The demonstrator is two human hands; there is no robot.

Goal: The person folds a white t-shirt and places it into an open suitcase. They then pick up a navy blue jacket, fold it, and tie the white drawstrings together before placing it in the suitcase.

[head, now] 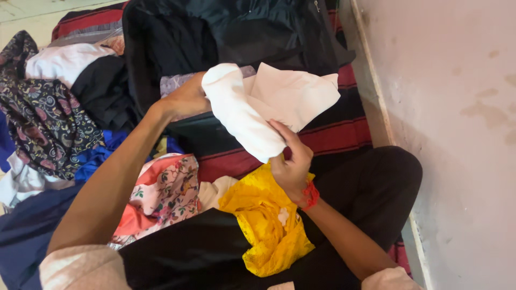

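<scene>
White cloth (258,107) stretched between left hand (188,99) and right hand (290,164), both gripping it.

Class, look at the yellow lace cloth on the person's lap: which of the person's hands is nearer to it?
Right. The right hand grips the white cloth directly above the yellow lace cloth, its wrist almost touching it. The left hand holds the white cloth's far end, well away.

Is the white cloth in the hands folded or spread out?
Partly folded: the white cloth is doubled over, layers overlapping, held between left hand and right hand.
</scene>
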